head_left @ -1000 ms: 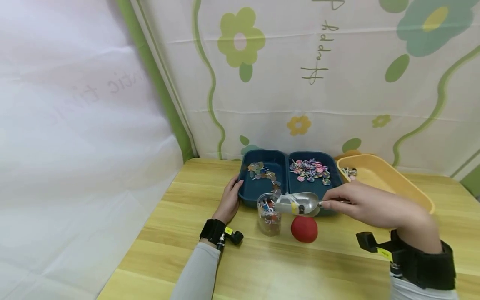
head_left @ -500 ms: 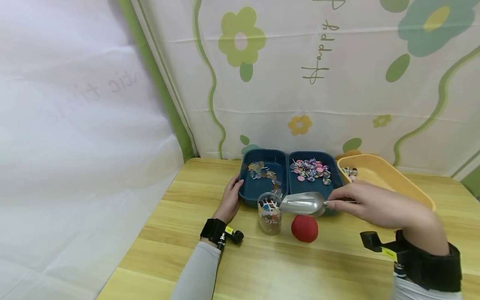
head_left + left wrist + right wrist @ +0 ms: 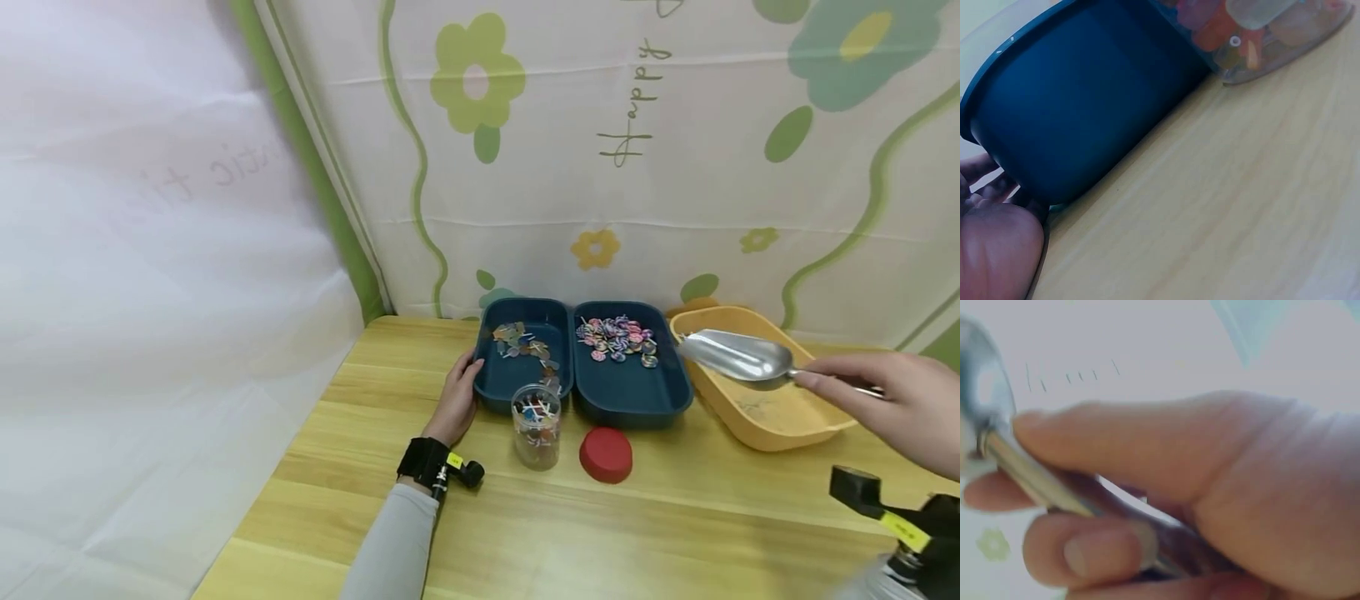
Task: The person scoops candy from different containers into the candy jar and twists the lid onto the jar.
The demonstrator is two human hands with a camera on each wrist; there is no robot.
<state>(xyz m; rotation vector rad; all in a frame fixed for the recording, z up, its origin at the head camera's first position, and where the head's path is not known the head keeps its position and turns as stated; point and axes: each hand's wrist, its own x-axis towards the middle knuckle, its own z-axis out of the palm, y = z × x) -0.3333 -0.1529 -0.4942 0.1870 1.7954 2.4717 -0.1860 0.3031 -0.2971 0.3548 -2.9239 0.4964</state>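
My right hand grips the thin handle of a metal scoop, held above the yellow tray; the scoop's bowl looks bare. In the right wrist view, fingers and thumb wrap the handle. My left hand rests against the outer left wall of the left blue tray, where small translucent lollipops lie. Just in front of that tray stands a clear jar, lidless and holding small lollipops. The left wrist view shows the jar's base beside the tray wall.
A red round lid lies right of the jar. The right blue tray holds many swirl lollipops at its back. A printed cloth hangs behind the wooden table.
Lollipops in the scoop have slid into the jar. My right hand has since carried the scoop rightward, away from the jar to above the yellow tray. The left hand has stayed put.
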